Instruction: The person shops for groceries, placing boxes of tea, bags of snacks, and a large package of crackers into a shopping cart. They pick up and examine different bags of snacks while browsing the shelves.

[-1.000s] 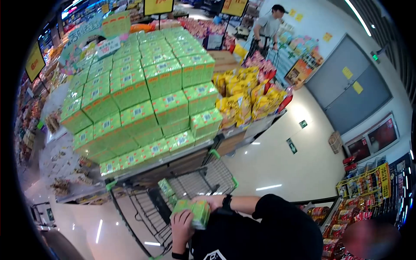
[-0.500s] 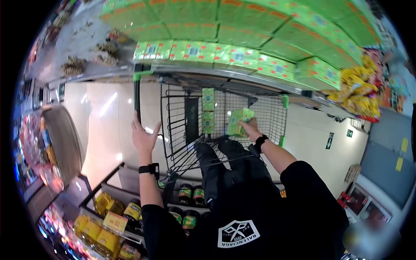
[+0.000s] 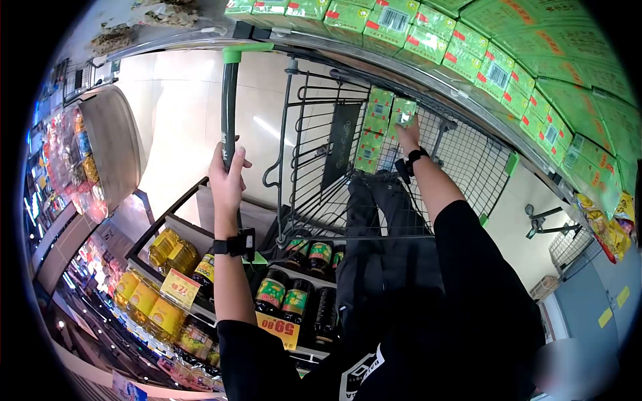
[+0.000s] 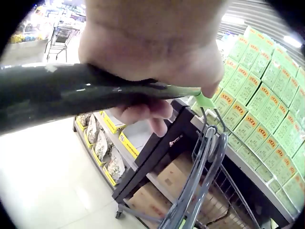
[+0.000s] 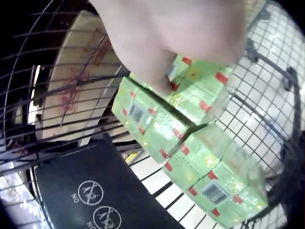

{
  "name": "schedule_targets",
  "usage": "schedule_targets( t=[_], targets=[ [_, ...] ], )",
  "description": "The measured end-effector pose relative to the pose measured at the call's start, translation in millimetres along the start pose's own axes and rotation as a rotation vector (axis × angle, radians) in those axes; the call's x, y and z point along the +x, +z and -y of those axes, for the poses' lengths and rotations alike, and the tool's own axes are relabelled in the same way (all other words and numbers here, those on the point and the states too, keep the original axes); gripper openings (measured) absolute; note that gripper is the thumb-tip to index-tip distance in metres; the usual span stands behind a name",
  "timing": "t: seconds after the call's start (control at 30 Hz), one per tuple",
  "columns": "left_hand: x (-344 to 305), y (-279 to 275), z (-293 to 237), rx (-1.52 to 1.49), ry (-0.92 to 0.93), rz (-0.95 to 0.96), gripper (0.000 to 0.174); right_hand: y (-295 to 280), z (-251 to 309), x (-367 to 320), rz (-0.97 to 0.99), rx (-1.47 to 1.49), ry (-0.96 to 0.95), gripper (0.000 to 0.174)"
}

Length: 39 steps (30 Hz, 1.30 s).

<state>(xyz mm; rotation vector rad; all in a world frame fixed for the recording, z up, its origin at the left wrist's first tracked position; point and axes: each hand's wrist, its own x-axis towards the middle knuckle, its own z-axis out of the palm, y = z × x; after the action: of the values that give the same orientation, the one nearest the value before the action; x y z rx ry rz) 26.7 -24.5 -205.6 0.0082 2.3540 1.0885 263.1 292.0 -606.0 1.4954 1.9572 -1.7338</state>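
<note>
My left hand [image 3: 229, 180] grips the dark handle [image 3: 229, 100] of a wire shopping cart, fingers curling beneath it in the left wrist view. Inside the cart basket [image 3: 471, 157], my right hand [image 3: 409, 136] holds a plastic-wrapped pack of green boxes [image 3: 404, 110], its far end hidden under the palm in the right wrist view. Two similar wrapped packs lie end to end beside it: one pack [image 5: 147, 119] right along the held one, another pack [image 5: 217, 176] nearer the cart's open side. A black panel [image 5: 86, 186] with printed pictograms stands next to them.
Stacked green boxes [image 3: 495, 70] line the display shelf along the cart's far side. Behind the cart, a low shelf carries yellow oil bottles [image 3: 164, 314] and dark bottles [image 3: 294, 297]. A bin of packaged goods [image 3: 73, 164] stands left, and another cart [image 3: 568, 254] right.
Both hands held the green pack at first. The left hand let go and reached the cart handle, now gripping it. The right hand carried the pack down beside the other two.
</note>
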Motion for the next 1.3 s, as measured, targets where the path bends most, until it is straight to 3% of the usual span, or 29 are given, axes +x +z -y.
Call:
schedule_targets(
  t=[0.07,0.13,0.2,0.27,0.37,0.43,0.57,0.67,0.73,0.97,1.03,1.13,1.2,1.27,1.3],
  targets=[
    [2,1,-3,0.003,-0.012,-0.056,0.038,-28,49,-40,0.094,0.166,0.241,0.08],
    [2,1,2,-0.027,-0.014,-0.068,0.039,-41,43,-54,0.071,0.142,0.172,0.072],
    [2,1,4,-0.047,-0.023,-0.069,0.04,-56,-4,-59,0.007,-0.086,-0.051,0.063],
    [3,0,6,-0.069,-0.018,-0.047,0.04,-100,65,-121,0.017,0.016,-0.048,0.051],
    [0,1,2,-0.05,0.006,-0.051,0.039,-165,112,-183,-0.199,-0.075,-0.333,0.037],
    [0,-1,1,-0.072,0.038,-0.051,0.038,-226,147,-216,-0.602,-0.422,-0.716,0.034],
    [-2,-2,1,-0.061,0.07,-0.058,0.037,-357,233,-271,-1.299,-0.555,-0.835,0.035],
    [-2,-4,7,-0.054,0.087,-0.051,0.037,-413,290,-296,-1.295,-0.77,-0.828,0.04],
    [1,-5,5,-0.056,0.094,-0.046,0.038,-440,311,-290,-0.841,-0.847,-0.858,0.053],
    [-6,-8,-1,-0.01,0.068,-0.062,0.038,-450,318,-280,-0.853,-0.988,-0.803,0.084],
    [-6,-10,-6,-0.014,0.066,-0.071,0.038,-448,329,-293,-0.815,-1.067,-0.693,0.093],
    [-3,-11,-1,-0.01,0.072,-0.076,0.039,-448,344,-307,-0.686,-1.269,-0.549,0.092],
    [7,-12,12,0.024,0.161,-0.095,0.04,-454,338,-303,-0.618,-1.269,-0.596,0.086],
    [13,-15,16,0.073,0.148,-0.095,0.046,-453,324,-299,-0.652,-1.182,-0.869,0.079],
    [14,-15,17,0.135,0.184,-0.141,0.048,-430,330,-313,-0.768,-1.315,-0.788,0.074]
  ],
)
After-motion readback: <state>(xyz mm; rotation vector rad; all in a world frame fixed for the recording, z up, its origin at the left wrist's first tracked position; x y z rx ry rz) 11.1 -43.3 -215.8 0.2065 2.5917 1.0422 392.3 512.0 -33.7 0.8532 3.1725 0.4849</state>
